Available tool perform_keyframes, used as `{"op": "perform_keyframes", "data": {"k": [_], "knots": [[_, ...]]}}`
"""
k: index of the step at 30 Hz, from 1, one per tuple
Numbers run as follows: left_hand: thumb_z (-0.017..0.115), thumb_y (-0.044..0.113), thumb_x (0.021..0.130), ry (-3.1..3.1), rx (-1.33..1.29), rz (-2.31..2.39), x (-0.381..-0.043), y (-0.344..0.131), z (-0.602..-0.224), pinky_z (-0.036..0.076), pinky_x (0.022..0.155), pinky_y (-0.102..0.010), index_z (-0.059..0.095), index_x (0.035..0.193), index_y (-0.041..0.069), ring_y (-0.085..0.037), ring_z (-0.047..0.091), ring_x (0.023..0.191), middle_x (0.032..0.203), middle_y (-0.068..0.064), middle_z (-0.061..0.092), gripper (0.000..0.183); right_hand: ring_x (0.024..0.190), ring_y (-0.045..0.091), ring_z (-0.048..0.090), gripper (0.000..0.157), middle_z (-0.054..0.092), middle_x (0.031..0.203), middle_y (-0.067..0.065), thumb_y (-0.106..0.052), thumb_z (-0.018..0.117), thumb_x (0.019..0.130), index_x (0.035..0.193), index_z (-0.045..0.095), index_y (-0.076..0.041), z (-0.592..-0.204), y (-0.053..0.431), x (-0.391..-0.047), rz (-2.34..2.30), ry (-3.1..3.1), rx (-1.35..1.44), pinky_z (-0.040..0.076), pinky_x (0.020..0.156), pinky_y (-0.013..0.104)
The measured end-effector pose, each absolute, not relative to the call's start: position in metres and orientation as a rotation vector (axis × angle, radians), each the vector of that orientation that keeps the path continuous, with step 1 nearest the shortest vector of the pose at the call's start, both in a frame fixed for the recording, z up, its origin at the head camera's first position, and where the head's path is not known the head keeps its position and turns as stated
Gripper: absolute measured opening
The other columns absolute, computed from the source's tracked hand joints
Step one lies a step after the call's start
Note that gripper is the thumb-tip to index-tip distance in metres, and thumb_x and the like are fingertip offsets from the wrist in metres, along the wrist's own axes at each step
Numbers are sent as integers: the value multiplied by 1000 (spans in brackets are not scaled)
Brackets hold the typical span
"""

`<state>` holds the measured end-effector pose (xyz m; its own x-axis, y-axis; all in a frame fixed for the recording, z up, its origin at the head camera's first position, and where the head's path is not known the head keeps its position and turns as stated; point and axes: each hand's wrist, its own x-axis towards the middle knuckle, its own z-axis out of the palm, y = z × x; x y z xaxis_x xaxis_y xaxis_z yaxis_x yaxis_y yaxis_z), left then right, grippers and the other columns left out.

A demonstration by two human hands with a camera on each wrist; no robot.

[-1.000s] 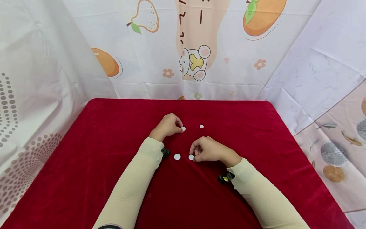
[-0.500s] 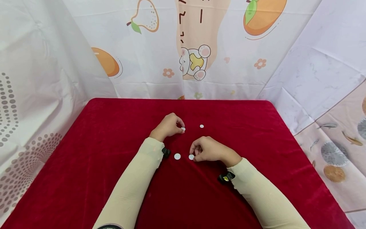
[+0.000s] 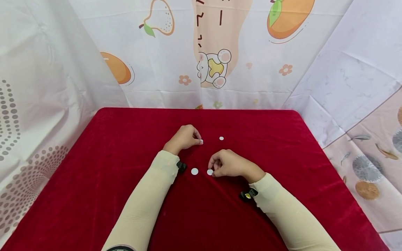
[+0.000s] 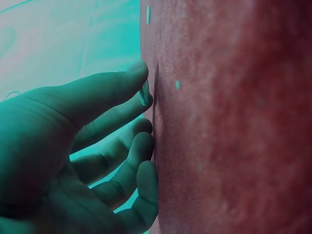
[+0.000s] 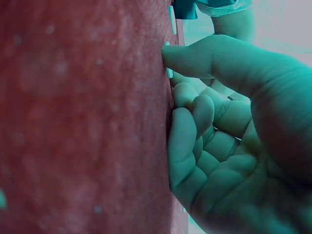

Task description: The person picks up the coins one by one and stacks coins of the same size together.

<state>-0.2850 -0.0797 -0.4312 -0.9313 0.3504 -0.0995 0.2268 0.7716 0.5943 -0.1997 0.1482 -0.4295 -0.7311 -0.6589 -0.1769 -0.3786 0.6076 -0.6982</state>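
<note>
My left hand (image 3: 184,138) pinches a small white disc (image 3: 201,142) between thumb and index fingertip, toward the back of the red cloth. In the left wrist view this disc (image 4: 144,93) stands tilted between the fingertips, close to the cloth. Nearer the front, my right hand (image 3: 231,164) holds another white disc (image 3: 209,172) by its edge, thumb and forefinger at it. From the right wrist, that disc (image 5: 169,73) looks flat on the cloth, partly behind the thumb. Just left of it lies a loose white disc (image 3: 194,171); a smaller-looking white disc (image 3: 221,138) lies farther back.
Red velvet cloth (image 3: 125,139) covers the table. A white printed curtain (image 3: 163,62) hangs behind its far edge, with more sheets at both sides. Black wrist devices sit on both sleeves, the left one (image 3: 181,167) close to the loose front disc.
The disc in my left fingers has tilted and shows less of its face, and that hand has shifted very slightly. My right hand and the loose discs stay in place.
</note>
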Motion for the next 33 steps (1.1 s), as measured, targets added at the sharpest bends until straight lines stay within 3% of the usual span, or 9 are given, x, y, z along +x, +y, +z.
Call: {"op": "perform_keyframes", "data": {"k": [22,33], "knots": [[83,28,89,2793,473,928,-283,-81,-422,52,72,-32,79,84,18,-18,62,84,84,5,73,12,67,8,63,14,69,72,-8,-11,84,81,85,75,-22,-430,148,-200,-895,2432,-836,53,64,26],[84,29,88,2809,525,893,-281,-77,-412,53,77,-33,80,84,20,-16,62,88,83,8,73,11,67,9,64,14,69,71,-8,-12,84,81,85,75,-22,-431,148,-199,-900,2430,-836,53,64,27]]}}
